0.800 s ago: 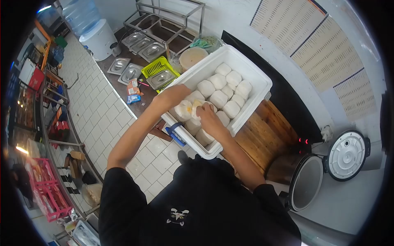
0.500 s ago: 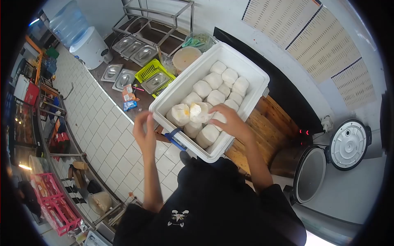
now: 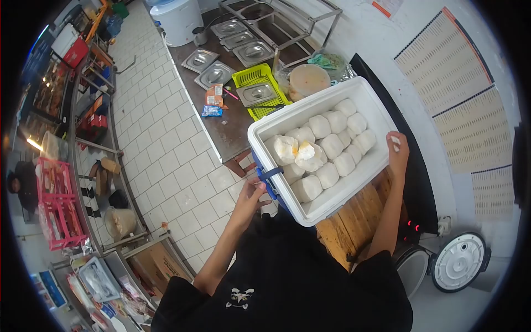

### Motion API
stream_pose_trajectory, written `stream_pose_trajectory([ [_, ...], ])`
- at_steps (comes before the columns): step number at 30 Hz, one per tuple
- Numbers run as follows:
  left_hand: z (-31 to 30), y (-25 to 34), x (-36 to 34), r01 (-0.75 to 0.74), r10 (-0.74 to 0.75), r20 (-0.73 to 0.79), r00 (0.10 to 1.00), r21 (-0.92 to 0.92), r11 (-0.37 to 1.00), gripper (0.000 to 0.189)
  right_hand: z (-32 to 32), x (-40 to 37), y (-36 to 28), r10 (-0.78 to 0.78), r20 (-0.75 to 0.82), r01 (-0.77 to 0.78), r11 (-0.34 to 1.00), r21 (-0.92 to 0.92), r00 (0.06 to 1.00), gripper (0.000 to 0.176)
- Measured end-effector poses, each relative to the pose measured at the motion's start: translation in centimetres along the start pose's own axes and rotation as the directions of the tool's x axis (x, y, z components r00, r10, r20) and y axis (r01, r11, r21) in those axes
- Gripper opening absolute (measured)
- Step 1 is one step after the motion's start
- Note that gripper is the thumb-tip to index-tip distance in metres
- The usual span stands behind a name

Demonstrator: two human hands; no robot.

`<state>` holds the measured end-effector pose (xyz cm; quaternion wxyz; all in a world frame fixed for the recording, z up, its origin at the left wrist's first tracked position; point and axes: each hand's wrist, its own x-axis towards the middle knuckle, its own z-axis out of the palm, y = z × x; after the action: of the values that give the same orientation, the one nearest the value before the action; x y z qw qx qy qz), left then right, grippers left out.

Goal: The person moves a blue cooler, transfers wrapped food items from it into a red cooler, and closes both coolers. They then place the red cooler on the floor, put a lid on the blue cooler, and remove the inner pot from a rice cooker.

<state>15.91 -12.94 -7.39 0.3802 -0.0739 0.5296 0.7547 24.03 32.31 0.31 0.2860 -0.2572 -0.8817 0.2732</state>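
Observation:
A white plastic tub (image 3: 362, 193) holds several pale, rounded pieces that look like dough. Two pieces at its left end are torn open on top, and the right one (image 3: 310, 156) has yellow on it. My left hand (image 3: 250, 200) is at the tub's near left end, beside the blue handle (image 3: 270, 187), fingers bent and apart; contact with the handle is unclear. Beside the tub's right rim is my right hand (image 3: 397, 152), raised, its fingers curled together round a small white bit that is too small to name.
Behind the tub, a dark counter (image 3: 225, 131) holds a yellow-green basket (image 3: 255, 77), metal lids (image 3: 214, 74) and a round container (image 3: 310, 81). A wooden surface (image 3: 354, 218) lies under the tub's near side. A pot lid (image 3: 458, 262) is at right; a person (image 3: 23, 185) stands far left.
The view has turned, so the surroundings appear shifted. My right hand has left the torn dough piece for the tub's right rim. My left hand has come down beside the blue handle.

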Motion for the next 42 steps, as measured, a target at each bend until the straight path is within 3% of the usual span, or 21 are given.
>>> stream_pose_trajectory([
  [3,0.1,-0.6,0.3,-0.02,0.02,-0.024,1.0,-0.037,0.999,0.035,1.1,4.7,3.9,-0.13,-0.087,0.114,0.98,-0.161,0.988,0.031],
  [4,0.8,-0.7,0.3,-0.072,0.075,-0.082,0.994,0.045,0.996,0.029,1.5,6.5,5.3,-0.11,-0.061,0.096,0.977,-0.189,0.992,0.044],
  [6,2.1,-0.8,0.0,-0.131,0.151,-0.146,0.978,0.138,0.982,0.037,2.4,9.7,8.6,0.018,0.1,-0.002,0.986,-0.165,0.995,0.061],
  [7,3.2,-0.7,-0.2,-0.166,0.196,-0.197,0.961,0.161,0.973,0.043,2.5,10.4,7.5,0.147,0.243,-0.106,0.979,-0.176,0.959,0.067],
  [8,3.9,-1.0,-0.3,-0.198,0.241,-0.221,0.945,0.201,0.959,0.046,2.8,11.5,7.6,0.2,0.404,-0.104,0.963,-0.248,0.893,0.073],
  [12,4.5,-2.6,0.1,-0.252,0.38,-0.295,0.877,0.392,0.885,0.06,3.8,13.8,5.8,0.268,0.467,-0.038,0.895,-0.444,0.843,0.083],
  [15,6.0,-0.8,-1.7,-0.203,0.383,-0.304,0.872,0.487,0.85,0.062,5.2,16.1,8.8,0.262,0.625,-0.15,0.962,-0.227,0.735,0.086],
  [16,6.6,0.0,-2.3,-0.197,0.429,-0.291,0.855,0.583,0.788,0.066,5.7,16.2,9.4,0.253,0.597,-0.133,0.962,-0.239,0.762,0.086],
  [21,7.8,0.3,-2.3,-0.123,0.409,-0.362,0.838,0.606,0.786,0.069,5.8,15.7,9.7,0.158,0.455,-0.036,0.963,-0.265,0.876,0.081],
  [22,8.0,0.2,-2.1,-0.086,0.39,-0.373,0.842,0.621,0.779,0.07,4.4,15.1,5.9,0.204,0.518,-0.077,0.964,-0.256,0.831,0.081],
  [25,7.6,-0.4,-0.7,-0.085,0.412,-0.408,0.815,0.619,0.781,0.076,4.7,15.2,7.1,0.184,0.484,-0.054,0.962,-0.269,0.855,0.081],
  [26,7.5,-0.3,-0.5,-0.059,0.4,-0.418,0.816,0.627,0.776,0.077,4.9,15.7,7.6,0.25,0.533,-0.088,0.946,-0.311,0.808,0.091],
  [32,6.7,0.2,-0.1,-0.045,0.363,-0.38,0.851,0.636,0.77,0.08,4.2,15.5,6.2,0.255,0.592,-0.119,0.959,-0.258,0.765,0.091],
  [36,5.7,-1.1,1.3,-0.085,0.345,-0.379,0.859,0.558,0.826,0.078,4.3,15.6,8.0,0.224,0.588,-0.094,0.965,-0.244,0.777,0.09],
  [38,5.9,0.5,1.0,-0.073,0.363,-0.365,0.857,0.612,0.788,0.079,4.4,15.8,7.2,0.212,0.62,-0.102,0.973,-0.209,0.755,0.09],
  [42,6.1,0.4,0.9,-0.112,0.339,-0.338,0.878,0.544,0.832,0.079,4.6,15.3,7.9,0.207,0.534,-0.098,0.969,-0.226,0.819,0.084],
])
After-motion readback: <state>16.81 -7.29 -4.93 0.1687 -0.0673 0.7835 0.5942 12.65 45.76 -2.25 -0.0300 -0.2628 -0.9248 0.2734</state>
